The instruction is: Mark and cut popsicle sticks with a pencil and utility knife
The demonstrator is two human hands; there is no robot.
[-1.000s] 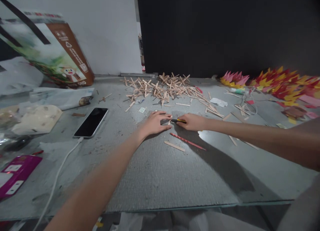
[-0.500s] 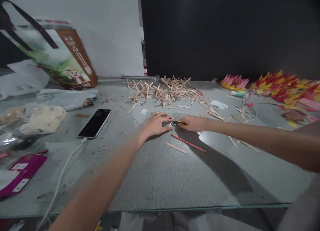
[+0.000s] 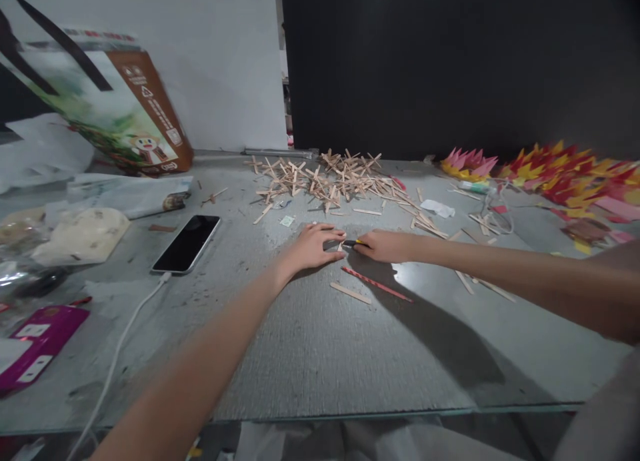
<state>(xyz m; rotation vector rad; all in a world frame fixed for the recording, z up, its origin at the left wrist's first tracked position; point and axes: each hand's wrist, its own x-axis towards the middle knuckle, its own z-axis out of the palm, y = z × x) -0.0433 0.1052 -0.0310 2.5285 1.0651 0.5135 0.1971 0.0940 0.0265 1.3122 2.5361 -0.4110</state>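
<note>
My left hand (image 3: 319, 245) rests on the table, its fingers bent and the thumb apart from them, pressing down a small pale piece of wooden craft stick (image 3: 341, 246). Most of that piece is hidden under the fingers. My right hand (image 3: 380, 246) is closed round a black-and-yellow utility knife (image 3: 353, 242), whose front end points left and meets the piece by my left fingertips. Just below the hands lie a red patterned pencil (image 3: 377, 284) and a loose flat craft stick (image 3: 351, 293).
Behind the hands is a heap of crossed craft sticks (image 3: 320, 181). Left of them are a phone (image 3: 187, 244) on a white cable (image 3: 120, 354), plastic packets and a printed bag (image 3: 125, 114). Folded red, yellow and pink paper pieces (image 3: 560, 174) stand at the right on the grey table (image 3: 320, 368).
The utility knife and both hands stay almost in place at the piece of craft stick. The view has shifted very slightly.
</note>
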